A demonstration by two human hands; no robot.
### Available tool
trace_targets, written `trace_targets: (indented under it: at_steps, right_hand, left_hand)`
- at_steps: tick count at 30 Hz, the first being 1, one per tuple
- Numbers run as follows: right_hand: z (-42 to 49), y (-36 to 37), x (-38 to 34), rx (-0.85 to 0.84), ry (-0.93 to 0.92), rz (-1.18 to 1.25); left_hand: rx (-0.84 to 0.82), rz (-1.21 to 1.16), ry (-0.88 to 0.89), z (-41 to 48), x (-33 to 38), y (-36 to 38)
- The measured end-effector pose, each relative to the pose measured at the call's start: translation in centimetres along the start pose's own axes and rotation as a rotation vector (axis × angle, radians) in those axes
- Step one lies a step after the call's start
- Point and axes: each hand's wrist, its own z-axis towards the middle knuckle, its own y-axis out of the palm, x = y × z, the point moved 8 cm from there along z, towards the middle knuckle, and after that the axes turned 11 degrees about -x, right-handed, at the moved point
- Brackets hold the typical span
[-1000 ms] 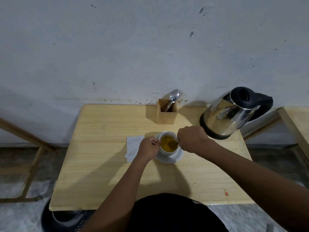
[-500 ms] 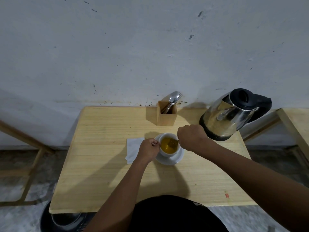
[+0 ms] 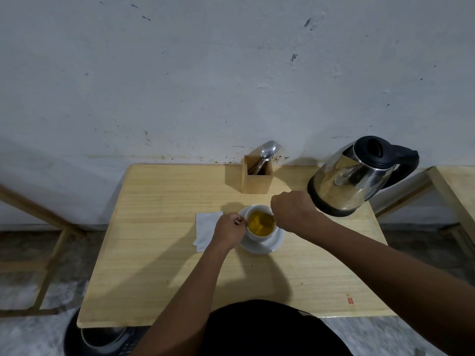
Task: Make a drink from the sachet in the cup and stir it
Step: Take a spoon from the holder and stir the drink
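A white cup [image 3: 257, 237] filled with yellow-orange drink stands on a white saucer [image 3: 272, 244] in the middle of the wooden table [image 3: 159, 265]. My left hand [image 3: 229, 231] grips the cup's left side at the handle. Over the cup's right rim, my right hand [image 3: 293, 210] is closed on a spoon [image 3: 267, 221] whose bowl dips into the liquid; the handle is hidden in my fist.
A white napkin [image 3: 205, 228] lies just left of the cup. A wooden holder [image 3: 256, 179] with a spoon and fork stands at the back edge. A steel kettle [image 3: 352, 179] with a black lid sits back right. Another table edge [image 3: 455, 186] shows far right.
The spoon has shifted slightly inside the cup with small moves of my right hand. My left hand stays on the cup. The camera tilted a little.
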Motion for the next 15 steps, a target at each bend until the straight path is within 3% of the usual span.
trace_targets:
  at_steps: [8,15]
  right_hand:
    - [0.5,0.3,-0.8,0.023,-0.036,0.117]
    - [0.1,0.3,0.2,0.002,0.021,0.026]
  left_hand:
    - [0.001,0.011,0.0,0.0,0.0,0.0]
    - [0.006,-0.009,-0.003,0.2,-0.2,0.0]
